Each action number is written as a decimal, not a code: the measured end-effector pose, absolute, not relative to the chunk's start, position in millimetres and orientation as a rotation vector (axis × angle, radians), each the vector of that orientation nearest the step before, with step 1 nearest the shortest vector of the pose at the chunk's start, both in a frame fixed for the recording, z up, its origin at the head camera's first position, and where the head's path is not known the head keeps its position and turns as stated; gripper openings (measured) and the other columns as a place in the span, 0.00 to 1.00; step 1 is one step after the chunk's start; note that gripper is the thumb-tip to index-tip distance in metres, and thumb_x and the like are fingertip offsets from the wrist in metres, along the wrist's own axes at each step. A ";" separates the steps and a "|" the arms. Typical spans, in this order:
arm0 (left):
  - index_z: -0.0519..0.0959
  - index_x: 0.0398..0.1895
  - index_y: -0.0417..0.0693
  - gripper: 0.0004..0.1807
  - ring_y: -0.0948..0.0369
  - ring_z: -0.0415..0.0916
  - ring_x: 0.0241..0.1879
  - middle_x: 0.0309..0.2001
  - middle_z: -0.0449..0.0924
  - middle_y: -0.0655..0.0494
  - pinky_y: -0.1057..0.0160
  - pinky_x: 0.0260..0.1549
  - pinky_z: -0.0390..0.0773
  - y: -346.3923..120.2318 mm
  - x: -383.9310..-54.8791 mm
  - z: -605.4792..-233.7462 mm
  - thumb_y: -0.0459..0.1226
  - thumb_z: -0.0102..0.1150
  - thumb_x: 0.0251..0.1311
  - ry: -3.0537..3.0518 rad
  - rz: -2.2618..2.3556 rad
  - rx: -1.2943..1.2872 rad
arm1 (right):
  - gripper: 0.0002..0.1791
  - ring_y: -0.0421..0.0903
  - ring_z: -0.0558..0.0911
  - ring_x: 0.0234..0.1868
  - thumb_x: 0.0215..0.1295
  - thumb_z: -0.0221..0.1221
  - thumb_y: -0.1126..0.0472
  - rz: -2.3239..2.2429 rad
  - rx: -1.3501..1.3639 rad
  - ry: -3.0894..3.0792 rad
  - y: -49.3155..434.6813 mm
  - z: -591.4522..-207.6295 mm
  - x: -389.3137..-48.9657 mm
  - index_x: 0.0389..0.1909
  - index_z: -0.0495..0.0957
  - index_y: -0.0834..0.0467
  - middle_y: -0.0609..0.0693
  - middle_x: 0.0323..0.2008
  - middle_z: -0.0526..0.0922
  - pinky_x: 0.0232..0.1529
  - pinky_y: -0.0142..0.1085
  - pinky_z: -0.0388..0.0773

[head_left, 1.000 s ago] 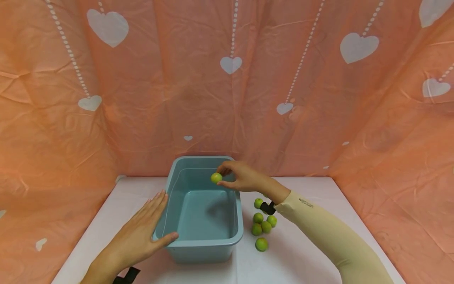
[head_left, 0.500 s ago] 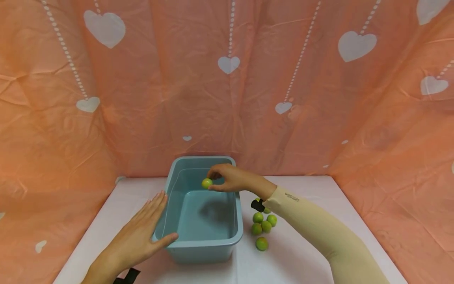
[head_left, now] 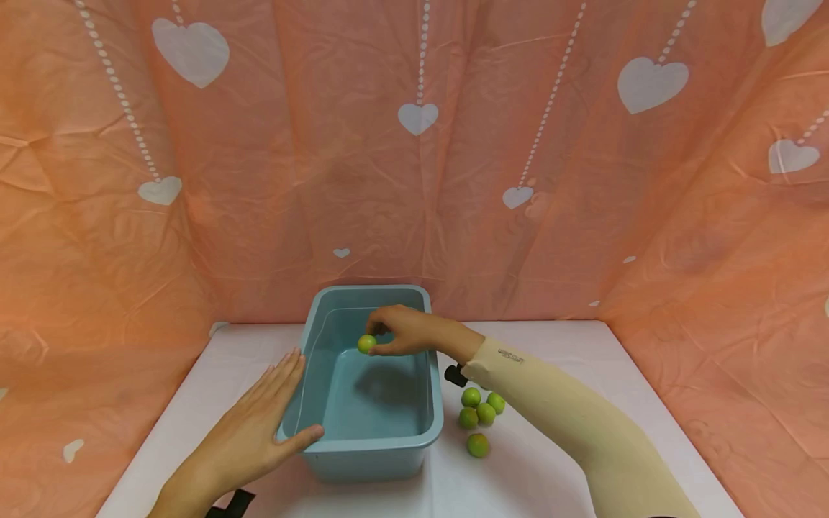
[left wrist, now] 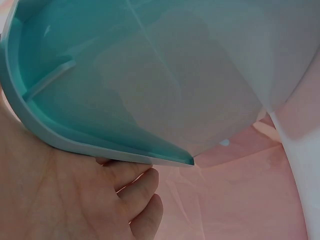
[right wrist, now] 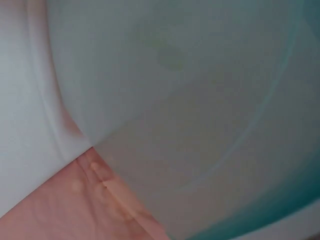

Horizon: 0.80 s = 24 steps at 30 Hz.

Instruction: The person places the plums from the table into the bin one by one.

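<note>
A blue-grey plastic tub stands on the white-covered table. My right hand reaches over its right wall and pinches a yellow-green lime between thumb and fingers, inside the tub above its floor. My left hand rests on the near left corner of the rim, fingers straight along the side and thumb over the front edge. In the left wrist view, the palm and fingertips lie against the tub's rim. The right wrist view shows the tub's outer wall; the hand and lime are out of sight there.
Several green limes lie on the table right of the tub, partly under the right forearm. An orange sheet with white hearts hangs behind and along both sides.
My right hand has carried the lime left and lower into the tub. The left hand and the tub have stayed in place.
</note>
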<state>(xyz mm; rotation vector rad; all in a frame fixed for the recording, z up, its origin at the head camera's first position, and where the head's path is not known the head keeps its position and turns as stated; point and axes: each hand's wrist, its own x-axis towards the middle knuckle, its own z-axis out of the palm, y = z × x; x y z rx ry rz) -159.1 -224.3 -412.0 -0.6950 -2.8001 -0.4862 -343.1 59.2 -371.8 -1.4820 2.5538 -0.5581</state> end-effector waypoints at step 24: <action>0.58 0.84 0.34 0.56 0.42 0.54 0.83 0.85 0.54 0.41 0.79 0.77 0.28 -225.7 -159.2 -412.9 0.65 0.63 0.69 -2.732 -0.454 -0.729 | 0.12 0.43 0.83 0.48 0.74 0.69 0.54 -0.362 -1.428 2.503 40.2 -386.8 -342.3 0.50 0.84 0.57 0.51 0.47 0.87 0.53 0.30 0.79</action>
